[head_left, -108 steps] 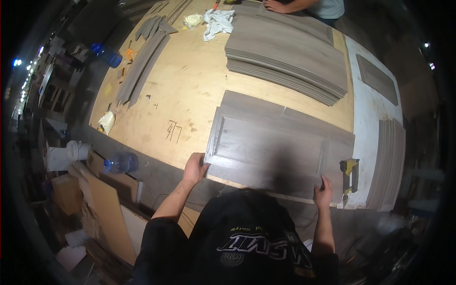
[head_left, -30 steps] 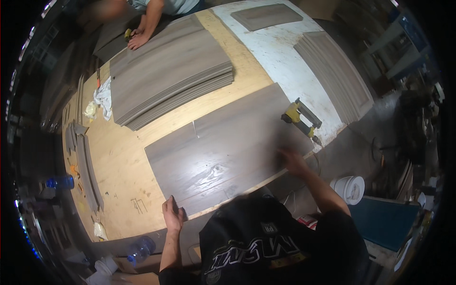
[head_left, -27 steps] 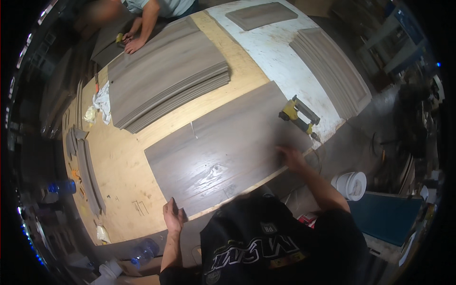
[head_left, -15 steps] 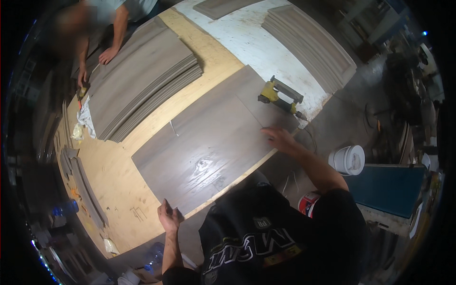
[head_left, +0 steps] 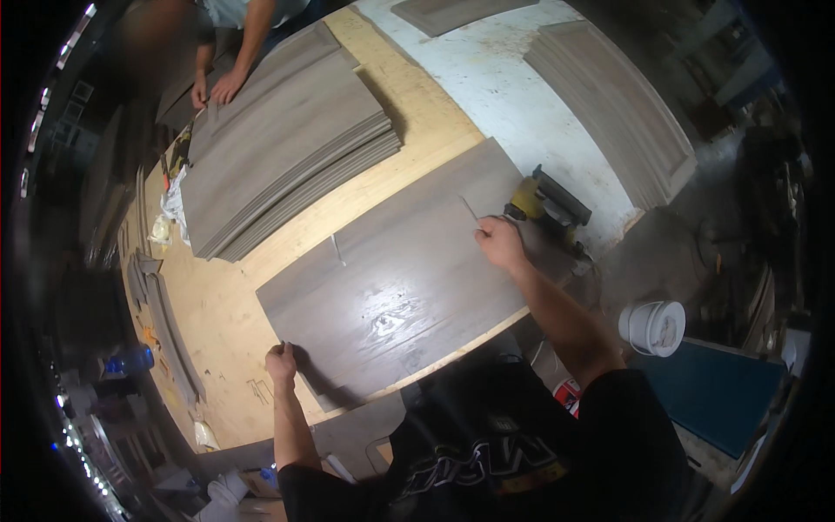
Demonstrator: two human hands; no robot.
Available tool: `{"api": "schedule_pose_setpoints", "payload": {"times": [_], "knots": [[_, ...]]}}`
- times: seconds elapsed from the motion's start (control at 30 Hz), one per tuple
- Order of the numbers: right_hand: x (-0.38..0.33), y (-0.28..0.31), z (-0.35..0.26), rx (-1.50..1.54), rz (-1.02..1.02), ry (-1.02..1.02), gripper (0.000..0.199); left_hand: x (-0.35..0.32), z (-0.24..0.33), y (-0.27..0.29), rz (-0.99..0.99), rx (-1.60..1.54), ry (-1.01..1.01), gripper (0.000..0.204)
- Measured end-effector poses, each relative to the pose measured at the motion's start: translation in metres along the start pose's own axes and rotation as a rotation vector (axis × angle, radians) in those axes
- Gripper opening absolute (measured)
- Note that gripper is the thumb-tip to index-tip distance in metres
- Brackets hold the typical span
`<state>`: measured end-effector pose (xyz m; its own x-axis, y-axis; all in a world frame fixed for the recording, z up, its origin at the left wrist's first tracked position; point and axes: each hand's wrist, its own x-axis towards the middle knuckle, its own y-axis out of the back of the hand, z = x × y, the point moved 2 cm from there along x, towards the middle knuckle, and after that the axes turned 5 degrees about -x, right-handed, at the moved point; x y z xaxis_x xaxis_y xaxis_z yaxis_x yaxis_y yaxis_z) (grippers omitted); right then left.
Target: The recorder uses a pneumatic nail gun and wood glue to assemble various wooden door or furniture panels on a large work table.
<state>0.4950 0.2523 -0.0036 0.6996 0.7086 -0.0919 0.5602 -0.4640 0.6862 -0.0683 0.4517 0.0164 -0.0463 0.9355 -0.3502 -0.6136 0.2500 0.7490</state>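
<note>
Grey-brown panel: it lies flat, broad face up, on the near part of the worktop [head_left: 217, 300], in front of the person; panel [head_left: 391, 270].
Panel's long axis: slanting from lower left to upper right, one short end toward the left hand [head_left: 280, 358], the other toward the white surface.
Left grip: fingers curled at the panel's left end; I cannot tell whether they hold its edge.
Right grip: the right hand [head_left: 499, 244] is over the panel's right half, fingers bent inward; a thin sliver [head_left: 470, 207] meets the fingertips, but whether it is pinched I cannot tell.
Pale streak: near the panel's far edge [head_left: 337, 250], too small to identify.
Nail gun: yellow and black [head_left: 526, 200], beside the right hand at the panel's right end, partly in shadow.
Hidden or cut off: the right forearm covers part of the near edge; a red-and-white tub [head_left: 567, 396] shows only partly beside the sleeve; a framed panel [head_left: 461, 10] leaves the top.
Worktop: bare pale wood, with a scuffed white surface [head_left: 487, 74] to the right.
Beyond: a panel stack [head_left: 283, 130] under a co-worker's hand [head_left: 228, 87]; framed panels [head_left: 613, 113] at right.
Room: dim; a white bucket [head_left: 648, 328] stands near a teal board [head_left: 709, 391].
</note>
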Motion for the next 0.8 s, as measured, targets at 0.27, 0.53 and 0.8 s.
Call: {"api": "schedule_pose_setpoints", "payload": {"times": [0.27, 0.53, 0.8], "knots": [[-0.007, 0.011, -0.025, -0.050, 0.020, -0.052, 0.028, 0.018, 0.003, 0.005, 0.036, 0.229, -0.211, 0.041], [-0.120, 0.015, 0.006, -0.129, 0.233, -0.325, 0.036, 0.018, 0.215, -0.137, -0.349, 0.174, -0.986, 0.032], [-0.215, -0.099, -0.020, 0.597, 0.541, -0.816, 0.057, 0.017, 0.293, -0.211, -0.630, 0.043, -0.986, 0.014]]}}
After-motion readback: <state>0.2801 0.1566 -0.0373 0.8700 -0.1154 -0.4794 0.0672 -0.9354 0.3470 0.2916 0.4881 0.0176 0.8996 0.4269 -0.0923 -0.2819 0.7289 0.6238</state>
